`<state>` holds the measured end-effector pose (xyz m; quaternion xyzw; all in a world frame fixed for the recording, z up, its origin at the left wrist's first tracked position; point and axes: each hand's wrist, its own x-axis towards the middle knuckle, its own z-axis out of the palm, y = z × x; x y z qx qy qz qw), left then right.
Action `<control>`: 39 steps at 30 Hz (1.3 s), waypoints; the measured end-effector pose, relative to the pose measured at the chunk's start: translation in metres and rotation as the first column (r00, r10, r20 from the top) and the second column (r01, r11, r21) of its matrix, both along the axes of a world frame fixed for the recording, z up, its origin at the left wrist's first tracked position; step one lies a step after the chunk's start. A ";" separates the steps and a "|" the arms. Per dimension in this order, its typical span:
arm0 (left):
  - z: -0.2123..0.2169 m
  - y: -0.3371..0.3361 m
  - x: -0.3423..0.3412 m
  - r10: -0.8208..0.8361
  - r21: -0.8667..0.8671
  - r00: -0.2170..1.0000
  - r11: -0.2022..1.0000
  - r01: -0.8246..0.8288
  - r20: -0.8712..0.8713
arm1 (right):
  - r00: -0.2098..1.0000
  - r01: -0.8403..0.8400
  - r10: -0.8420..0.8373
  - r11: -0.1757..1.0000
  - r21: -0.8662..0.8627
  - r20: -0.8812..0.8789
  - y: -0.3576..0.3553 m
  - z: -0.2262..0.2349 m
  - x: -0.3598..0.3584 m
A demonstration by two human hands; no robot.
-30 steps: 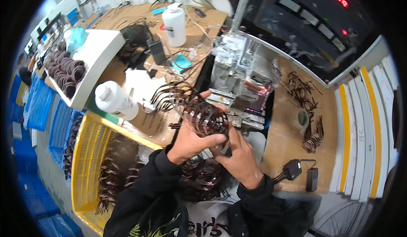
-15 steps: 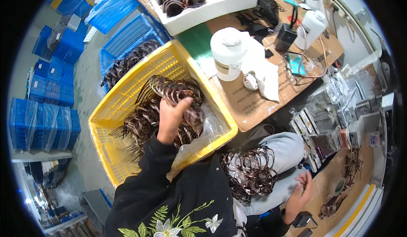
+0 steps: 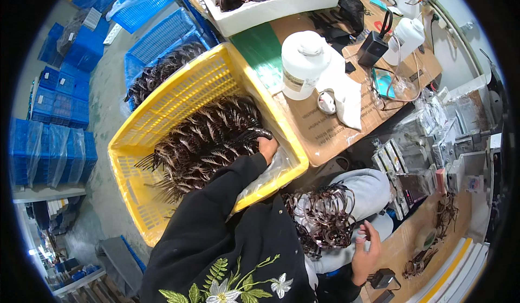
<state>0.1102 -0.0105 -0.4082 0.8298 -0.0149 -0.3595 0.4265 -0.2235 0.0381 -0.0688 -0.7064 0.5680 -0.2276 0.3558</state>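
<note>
Brown eyeglass frames [image 3: 206,138] lie packed in rows inside a yellow plastic basket [image 3: 127,181], their thin temples fanned toward the basket's left side. At the right end of a row, my left hand [image 3: 267,149] is closed around the ends of some frames; most of its fingers are hidden by the hand and the frames. Clear plastic film lines the basket beside that hand. Across my lap lies a loose pile of similar brown frames [image 3: 325,213]. My right hand [image 3: 366,254], to the right of this pile, is empty with its fingers apart and slightly bent.
A cardboard-topped table [image 3: 319,138] holds a white bottle [image 3: 306,64], a white cloth [image 3: 344,100] and a white foam tray [image 3: 292,5] of glasses. Behind the yellow basket stands a blue basket [image 3: 162,37] of dark frames. Machinery [image 3: 433,140] stands at right.
My left hand has moved right and down within the basket, from atop the frames to the row's right end. My right hand has shifted slightly left, nearer the lap pile.
</note>
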 end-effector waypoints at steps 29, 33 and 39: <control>0.091 0.021 0.054 -0.273 -0.348 0.732 0.936 0.052 -0.625 | 0.995 -0.075 0.052 0.954 -0.289 -0.087 0.004 0.021 0.013; 0.185 0.038 0.039 -0.087 -0.424 0.993 0.899 0.113 0.080 | 0.993 0.116 -0.112 0.931 -0.347 0.029 -0.002 0.028 -0.003; 0.316 0.096 -0.050 -0.717 -0.394 0.383 0.162 0.905 0.583 | 0.848 0.443 -0.305 0.857 -0.264 0.434 -0.017 0.020 -0.032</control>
